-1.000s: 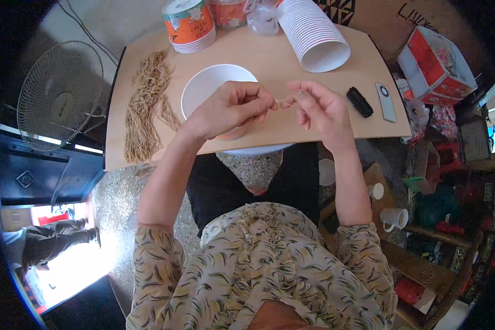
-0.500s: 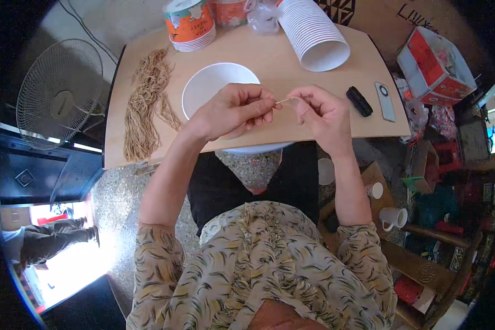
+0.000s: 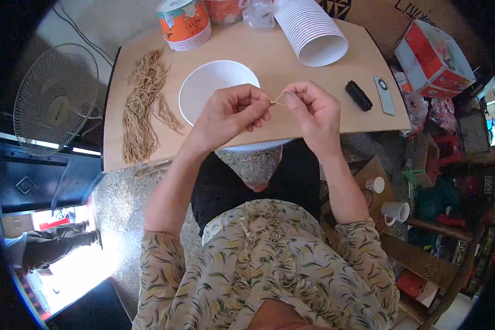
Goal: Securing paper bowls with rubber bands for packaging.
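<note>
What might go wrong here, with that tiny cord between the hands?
The thin cord between the left hand and right hand might slip, being so fine. The tan bundle of strands lies jumbled, so it could tangle. The white tub sits close by the left hand and might get bumped.

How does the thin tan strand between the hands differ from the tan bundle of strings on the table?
The thin tan strand is held up by the left hand and right hand; the tan bundle of strings lies on the light-brown tabletop. The strand shows only a short span, whereas the bundle is a long, tangled mass. Both are tan.
</note>
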Demonstrator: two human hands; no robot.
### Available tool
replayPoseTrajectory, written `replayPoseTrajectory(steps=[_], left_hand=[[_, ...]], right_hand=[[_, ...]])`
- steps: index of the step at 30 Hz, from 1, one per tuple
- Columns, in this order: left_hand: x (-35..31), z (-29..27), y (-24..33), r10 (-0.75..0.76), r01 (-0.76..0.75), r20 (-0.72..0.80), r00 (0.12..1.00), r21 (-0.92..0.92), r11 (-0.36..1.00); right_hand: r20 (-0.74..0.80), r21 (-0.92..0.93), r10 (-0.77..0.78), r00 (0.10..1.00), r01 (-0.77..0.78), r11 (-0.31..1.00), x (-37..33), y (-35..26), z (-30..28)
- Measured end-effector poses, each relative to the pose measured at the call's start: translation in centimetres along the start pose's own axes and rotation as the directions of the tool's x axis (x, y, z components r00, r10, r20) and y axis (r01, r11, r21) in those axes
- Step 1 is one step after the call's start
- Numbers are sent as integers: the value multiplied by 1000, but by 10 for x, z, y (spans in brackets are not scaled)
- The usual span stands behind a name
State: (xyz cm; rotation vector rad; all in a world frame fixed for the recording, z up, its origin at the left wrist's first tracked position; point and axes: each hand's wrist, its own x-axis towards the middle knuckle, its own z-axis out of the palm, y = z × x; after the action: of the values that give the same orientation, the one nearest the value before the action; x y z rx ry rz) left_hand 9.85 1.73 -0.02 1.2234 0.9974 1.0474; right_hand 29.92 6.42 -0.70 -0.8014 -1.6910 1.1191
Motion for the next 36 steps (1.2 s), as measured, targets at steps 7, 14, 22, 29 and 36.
replayPoseTrajectory(steps=[7, 14, 22, 29, 36], left_hand=[[-3, 4, -18, 351, -284, -200, 915, 300, 911], [-9, 8, -29, 449, -318, -284, 847, 406, 857], [-14, 14, -24, 477, -346, -332, 814, 383, 857], [-17, 13, -22, 652, -415, -231, 723, 609, 676], [-22, 10, -15, 640, -387, -196, 743, 654, 649]], right_hand=[[54, 424, 307, 950, -300, 854, 1, 6, 12], [158, 513, 371, 915, -397, 761, 2, 1, 20], [150, 402, 372, 916, -401, 824, 0, -1, 25], [118, 369, 354, 928, -372, 852, -1, -2, 27], [159, 359, 408, 899, -438, 824, 0, -3, 24]])
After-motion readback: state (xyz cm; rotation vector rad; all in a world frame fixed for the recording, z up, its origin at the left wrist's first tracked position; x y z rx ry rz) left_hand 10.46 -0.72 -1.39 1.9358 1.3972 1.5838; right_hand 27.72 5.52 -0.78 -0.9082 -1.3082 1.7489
